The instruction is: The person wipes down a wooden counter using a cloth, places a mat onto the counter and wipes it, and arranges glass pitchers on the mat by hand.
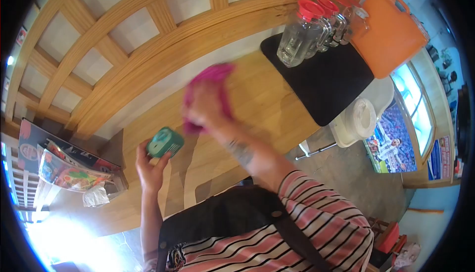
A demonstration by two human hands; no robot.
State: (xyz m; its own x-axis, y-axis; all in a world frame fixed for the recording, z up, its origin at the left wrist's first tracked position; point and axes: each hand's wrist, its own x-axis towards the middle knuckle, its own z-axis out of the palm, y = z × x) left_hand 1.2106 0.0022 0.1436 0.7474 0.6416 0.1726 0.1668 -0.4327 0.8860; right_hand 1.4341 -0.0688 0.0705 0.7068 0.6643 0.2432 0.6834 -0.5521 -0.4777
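Note:
A small green box-shaped container [166, 142] is held up over the wooden counter [257, 109] by my left hand [151, 168], with thumb and fingers round its lower side. What the container is, I cannot make out. My right hand [205, 108] grips a magenta cloth [217, 72] that lies against the counter near its back edge. Motion smears both the cloth and that hand, and the fingers are partly lost in the blur.
Several clear pitchers with red lids [297, 39] stand on a black mat [324, 81] at the counter's right. An orange board [388, 32] leans behind them. Menus [74, 168] stand at the left end. A wooden lattice [158, 7] runs along the back.

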